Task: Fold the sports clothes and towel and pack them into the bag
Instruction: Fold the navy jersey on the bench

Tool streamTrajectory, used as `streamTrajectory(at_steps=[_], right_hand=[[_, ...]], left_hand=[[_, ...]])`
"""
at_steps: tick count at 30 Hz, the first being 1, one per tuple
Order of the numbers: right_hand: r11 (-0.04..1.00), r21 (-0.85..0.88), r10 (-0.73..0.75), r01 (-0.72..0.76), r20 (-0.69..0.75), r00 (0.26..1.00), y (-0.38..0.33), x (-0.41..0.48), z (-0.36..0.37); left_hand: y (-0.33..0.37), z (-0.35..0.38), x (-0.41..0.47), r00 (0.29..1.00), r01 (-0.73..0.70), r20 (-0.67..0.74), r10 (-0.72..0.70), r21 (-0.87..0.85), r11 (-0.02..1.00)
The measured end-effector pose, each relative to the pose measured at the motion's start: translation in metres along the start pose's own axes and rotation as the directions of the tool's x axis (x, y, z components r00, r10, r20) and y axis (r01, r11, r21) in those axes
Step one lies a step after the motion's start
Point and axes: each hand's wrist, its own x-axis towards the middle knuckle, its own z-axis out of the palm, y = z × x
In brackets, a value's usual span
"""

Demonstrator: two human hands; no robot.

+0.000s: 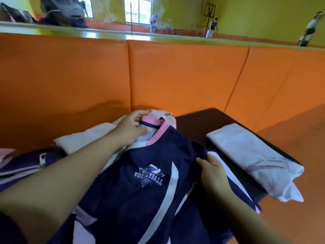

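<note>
A navy volleyball jersey (144,187) with white stripes and a pink collar lies spread in front of me, logo facing up. My left hand (131,125) grips its collar at the far end. My right hand (212,169) pinches the jersey's right shoulder edge. A white towel (84,138) lies partly under my left forearm, at the left. A dark purple bag (22,166) with a zipper sits at the far left, partly hidden by my arm. A folded white garment (255,157) rests to the right on the dark bench.
The dark bench (197,124) stands against orange padded wall mats (175,76). A mirror above them reflects a yellow room and people. The orange floor (299,217) lies to the right of the bench.
</note>
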Motion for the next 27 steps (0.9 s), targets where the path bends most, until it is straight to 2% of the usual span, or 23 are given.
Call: streamTrajectory(at_steps=[6, 9, 15, 19, 22, 27], right_hand=[[0.957, -0.241, -0.163, 0.161, 0.013, 0.987, 0.000, -0.011, -0.005], [0.938, -0.264, -0.223, 0.226, 0.043, 0.974, -0.001, -0.027, -0.006], [0.968, -0.227, -0.076, 0.104, 0.132, 0.988, 0.004, -0.062, 0.001], [0.976, -0.211, -0.032, 0.061, 0.141, 0.990, 0.008, -0.083, 0.010], [0.973, -0.229, 0.006, 0.042, 0.202, 0.979, 0.013, -0.103, 0.020], [0.894, -0.433, 0.012, 0.118, 0.286, 0.958, 0.023, -0.130, 0.033]], left_hand=[[-0.006, -0.014, -0.039, 0.997, 0.074, -0.025, -0.071, 0.146, 0.987], [-0.006, -0.026, -0.068, 0.997, 0.068, 0.004, -0.071, 0.231, 0.970], [-0.008, -0.051, -0.129, 0.993, 0.109, 0.002, -0.115, 0.285, 0.952], [-0.010, -0.064, -0.162, 0.983, 0.163, 0.028, -0.184, 0.349, 0.923], [-0.015, -0.073, -0.181, 0.978, 0.167, 0.052, -0.202, 0.385, 0.908], [-0.019, -0.083, -0.201, 0.971, 0.156, 0.096, -0.219, 0.437, 0.886]])
